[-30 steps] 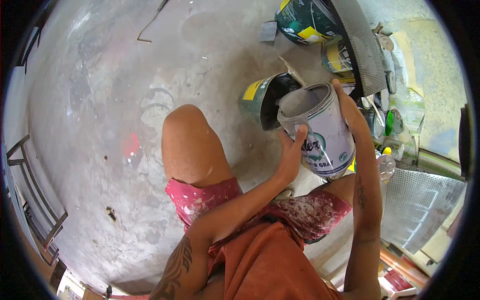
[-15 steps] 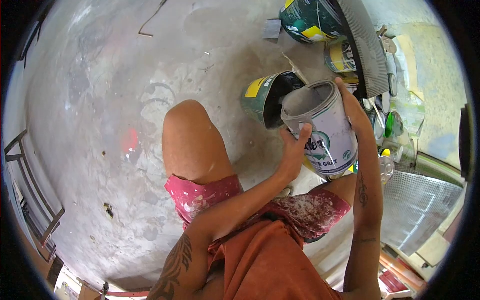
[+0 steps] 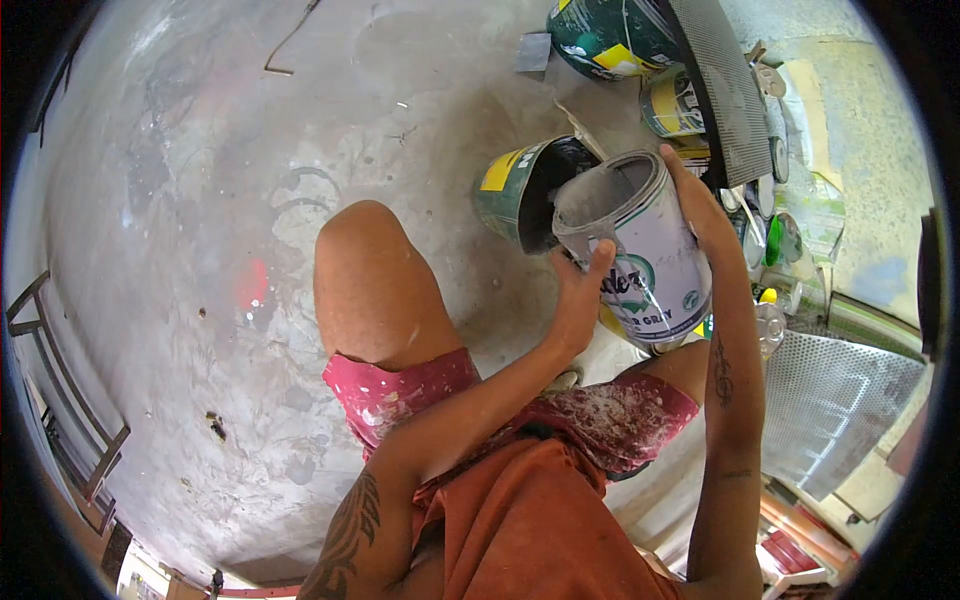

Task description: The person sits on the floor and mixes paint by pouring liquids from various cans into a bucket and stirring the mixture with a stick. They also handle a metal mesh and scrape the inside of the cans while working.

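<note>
A large grey-and-white paint can (image 3: 658, 270) is tilted between my hands, its open top facing up and to the left, with grey dust or residue inside. My left hand (image 3: 580, 300) grips the can's near left side, thumb up against the wall. My right hand (image 3: 700, 215) is wrapped along its right side near the rim. Just behind and left of the can, a dark green bucket (image 3: 503, 198) lies tipped with its mouth toward the can. A thin stick (image 3: 580, 130) leans from the bucket's mouth.
Green buckets (image 3: 607, 35) and a smaller tin (image 3: 672, 105) stand at the back beside a black mesh panel (image 3: 728, 90). A perforated metal sheet (image 3: 840, 410) lies at the right. Metal frames (image 3: 75, 400) are at the far left, and bent wire (image 3: 288, 40) lies on the floor.
The view has shifted slightly, so the surroundings sit a little further left and up. Both hands still hold the can, which looks slightly more upright.
</note>
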Demonstrator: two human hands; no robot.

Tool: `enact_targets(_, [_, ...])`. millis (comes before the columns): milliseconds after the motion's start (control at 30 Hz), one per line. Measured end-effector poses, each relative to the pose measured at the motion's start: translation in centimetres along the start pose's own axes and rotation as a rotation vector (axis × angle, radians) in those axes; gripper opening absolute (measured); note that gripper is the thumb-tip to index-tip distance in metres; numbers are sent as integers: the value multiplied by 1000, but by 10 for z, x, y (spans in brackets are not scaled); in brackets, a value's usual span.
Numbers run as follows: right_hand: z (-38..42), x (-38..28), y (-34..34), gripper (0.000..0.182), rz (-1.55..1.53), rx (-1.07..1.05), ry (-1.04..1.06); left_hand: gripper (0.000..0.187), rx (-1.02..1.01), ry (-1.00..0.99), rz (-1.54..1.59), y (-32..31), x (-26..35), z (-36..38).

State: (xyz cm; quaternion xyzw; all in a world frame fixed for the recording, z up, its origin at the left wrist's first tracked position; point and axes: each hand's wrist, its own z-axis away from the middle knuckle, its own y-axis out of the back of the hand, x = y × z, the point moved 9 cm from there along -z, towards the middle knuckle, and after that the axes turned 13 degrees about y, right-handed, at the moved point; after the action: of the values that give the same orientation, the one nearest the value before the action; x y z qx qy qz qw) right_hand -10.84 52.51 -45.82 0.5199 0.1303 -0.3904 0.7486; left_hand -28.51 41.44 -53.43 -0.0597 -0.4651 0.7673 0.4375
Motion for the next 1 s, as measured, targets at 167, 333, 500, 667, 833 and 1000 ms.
enact_targets(167, [-2,2,-1,85,19,-25,-39,101,7,10,-1,-1,1,2])
enact_targets(333, [-2,-5,0,88,59,5,-10,101,19,13,8,1,2,2])
enact_targets(500, [-2,-13,0,89,75,-5,2,101,8,1,6,1,4,1])
enact_targets(667, [-2,-10,-4,94,74,-45,-31,101,35,56,-2,0,4,5])
enact_targets(833, [-1,-12,-4,93,46,-29,-33,102,55,49,-8,2,3,3])
enact_targets(1000, [-4,-11,-4,90,67,-52,-16,101,51,56,-9,4,-2,0])
